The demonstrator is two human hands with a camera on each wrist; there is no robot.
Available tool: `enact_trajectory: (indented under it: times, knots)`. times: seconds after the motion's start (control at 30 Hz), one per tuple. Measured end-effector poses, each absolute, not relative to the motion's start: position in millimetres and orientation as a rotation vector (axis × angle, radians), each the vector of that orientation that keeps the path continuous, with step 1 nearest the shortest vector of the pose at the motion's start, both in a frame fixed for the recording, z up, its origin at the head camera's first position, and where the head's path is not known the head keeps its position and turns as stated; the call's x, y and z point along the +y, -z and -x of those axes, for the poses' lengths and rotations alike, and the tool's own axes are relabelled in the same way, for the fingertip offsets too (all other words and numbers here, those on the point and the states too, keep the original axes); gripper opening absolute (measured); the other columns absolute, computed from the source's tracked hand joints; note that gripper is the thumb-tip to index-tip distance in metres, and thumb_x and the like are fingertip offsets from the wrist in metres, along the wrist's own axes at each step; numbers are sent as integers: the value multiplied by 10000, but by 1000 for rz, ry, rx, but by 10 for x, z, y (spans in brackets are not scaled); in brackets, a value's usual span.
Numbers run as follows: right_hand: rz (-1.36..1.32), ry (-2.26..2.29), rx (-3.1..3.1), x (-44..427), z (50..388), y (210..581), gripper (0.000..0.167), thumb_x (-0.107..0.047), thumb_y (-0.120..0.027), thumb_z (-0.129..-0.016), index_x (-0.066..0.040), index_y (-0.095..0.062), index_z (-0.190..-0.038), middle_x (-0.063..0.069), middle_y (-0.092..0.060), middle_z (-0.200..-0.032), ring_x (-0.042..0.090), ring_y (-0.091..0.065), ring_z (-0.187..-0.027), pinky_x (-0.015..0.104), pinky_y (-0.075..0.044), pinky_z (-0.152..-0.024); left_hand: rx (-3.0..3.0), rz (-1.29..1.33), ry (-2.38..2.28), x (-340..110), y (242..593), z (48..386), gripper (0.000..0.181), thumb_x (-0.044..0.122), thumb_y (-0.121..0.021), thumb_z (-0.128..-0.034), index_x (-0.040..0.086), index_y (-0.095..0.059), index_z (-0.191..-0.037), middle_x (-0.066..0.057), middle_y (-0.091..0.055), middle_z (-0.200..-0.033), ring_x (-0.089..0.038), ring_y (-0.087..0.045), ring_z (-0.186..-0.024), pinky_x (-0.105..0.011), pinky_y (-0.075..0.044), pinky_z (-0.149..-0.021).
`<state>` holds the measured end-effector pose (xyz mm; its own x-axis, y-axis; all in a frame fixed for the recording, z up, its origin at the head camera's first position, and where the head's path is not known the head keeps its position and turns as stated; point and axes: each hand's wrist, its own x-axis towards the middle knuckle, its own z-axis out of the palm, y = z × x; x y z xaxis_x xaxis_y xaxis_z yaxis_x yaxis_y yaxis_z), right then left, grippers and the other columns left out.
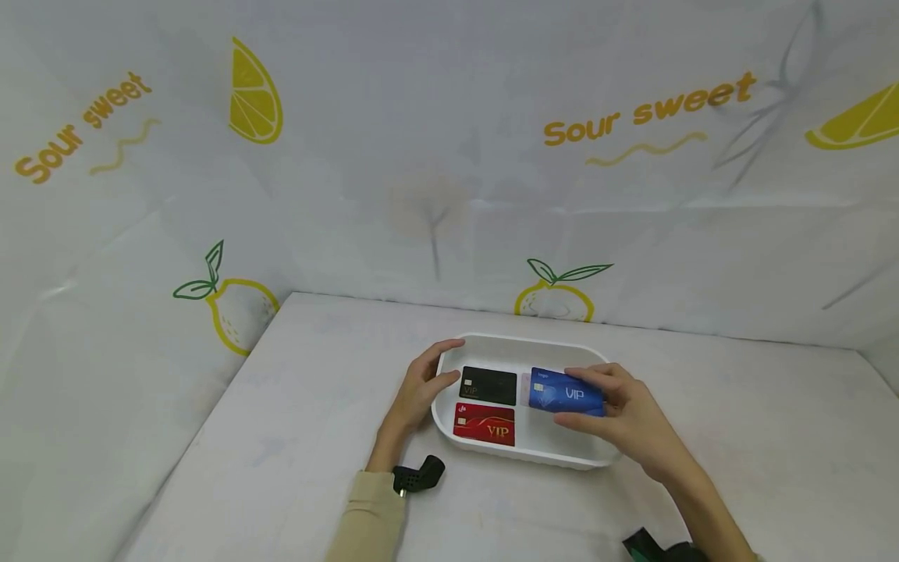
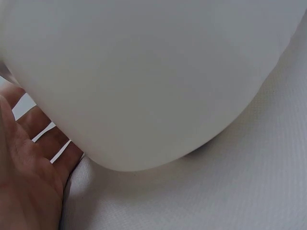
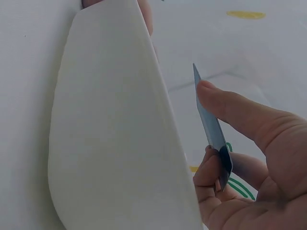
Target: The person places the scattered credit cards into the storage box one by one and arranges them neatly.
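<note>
A white oval-cornered tray (image 1: pixel 555 457) stands on the table. My left hand (image 1: pixel 420 386) holds its left end, thumb over the rim; in the left wrist view the fingers of the left hand (image 2: pixel 36 148) lie along the outer wall. My right hand (image 1: pixel 628 414) pinches a blue VIP card (image 1: pixel 565 392) between thumb and fingers. In the right wrist view the blue card (image 3: pixel 211 129) is held tilted above the tray's rim. A black VIP card (image 1: pixel 488 385) and a red VIP card (image 1: pixel 485 424) lie in the tray's left half. A pale pinkish card (image 1: pixel 524 389) is mostly hidden behind the blue one.
The white table (image 1: pixel 281 468) extends around the tray on all sides. Behind it hangs a white sheet (image 1: pixel 393 156) printed with lemons and lettering. A black wrist device (image 1: pixel 421 474) sits on the left wrist, another (image 1: pixel 656 546) on the right.
</note>
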<state>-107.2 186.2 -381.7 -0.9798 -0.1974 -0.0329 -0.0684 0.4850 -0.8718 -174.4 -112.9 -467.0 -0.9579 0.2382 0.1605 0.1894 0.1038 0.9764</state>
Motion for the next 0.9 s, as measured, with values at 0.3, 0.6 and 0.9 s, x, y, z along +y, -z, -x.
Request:
enact_trajectory:
  times: [0.3, 0.6, 0.9]
  knots:
    - [217, 1440, 2571, 1733, 1111, 3907, 638, -263, -856, -828, -30, -627, -1375, 140, -515, -1266, 321, -547, -1204, 120, -544, -839, 2320, -453, -2033, -1144, 4668, 1733, 498, 69, -568, -933, 62, -564, -1431, -129, -515, -1546, -312, -420, -1501, -524, -290, -1273]
    - [257, 1282, 2690, 1691, 1108, 3964, 667, -268, -891, -781, 13, -650, -1336, 139, -561, -1208, 278, -586, -1091, 264, -598, -843, 2323, -454, -2027, -1148, 4687, 1747, 489, 69, -564, -940, 49, -561, -1429, -130, -519, -1542, -304, -408, -1511, -513, -280, -1280]
    - [388, 1116, 2717, 1691, 1126, 4002, 663, -283, -914, -744, 25, -681, -1283, 139, -600, -1160, 247, -564, -1047, 412, -568, -869, 2302, -441, -2041, -1139, 4676, 1745, 486, 70, -566, -942, 78, -569, -1427, -117, -516, -1547, -288, -411, -1510, -499, -289, -1278]
